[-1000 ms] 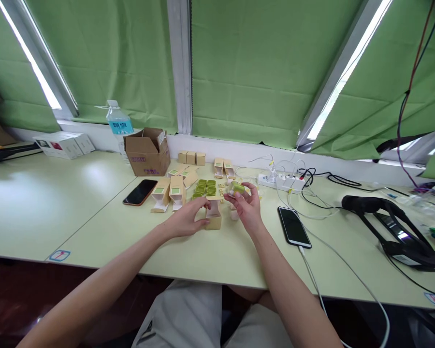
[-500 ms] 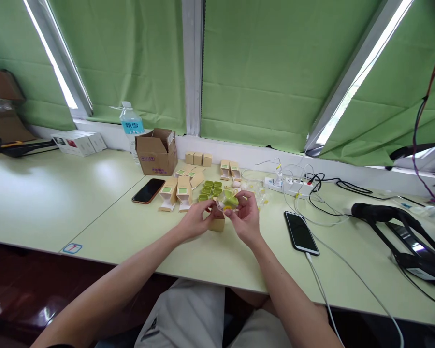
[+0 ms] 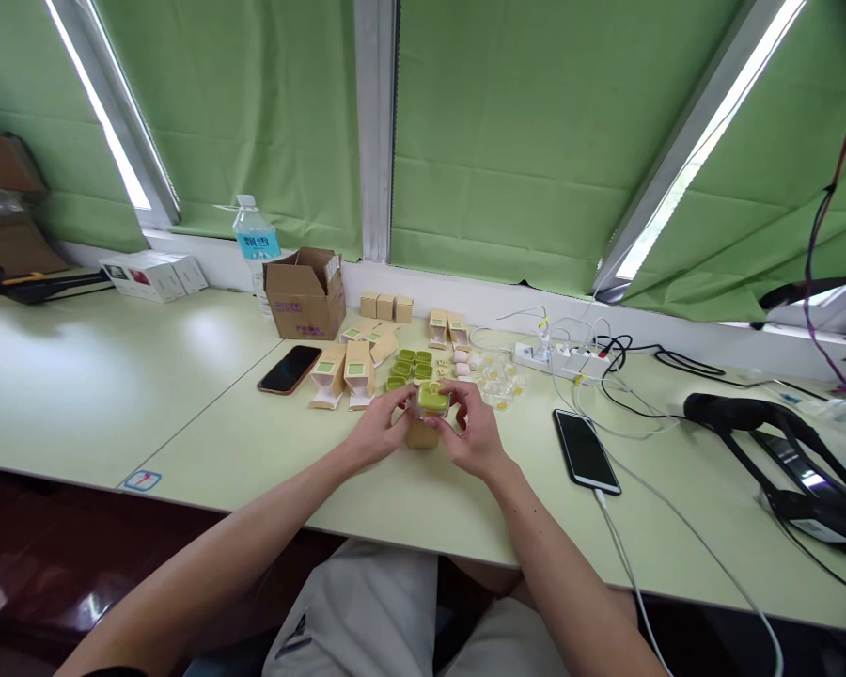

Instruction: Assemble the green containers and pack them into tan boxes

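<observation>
A small clear container with a green lid is between the fingertips of both hands. Just under it is a small kraft cardboard box on the table; whether the container's base is inside the box is hidden. My left hand is closed at the container's left side, close to the box's top edge. From the right, my right hand pinches the container, thumb in front. Beyond my hands lie several green cups, pinkish-white pieces and clear plastic pieces with yellow spots.
Open kraft boxes lie left of the cups, with a phone beside them. Behind stand a brown carton and a water bottle. To the right are a charging phone, a power strip, cables and a black headset-like frame.
The green-lidded container has moved down and slightly left, from tilted to more level above the kraft box. My right hand has come left and down with it.
</observation>
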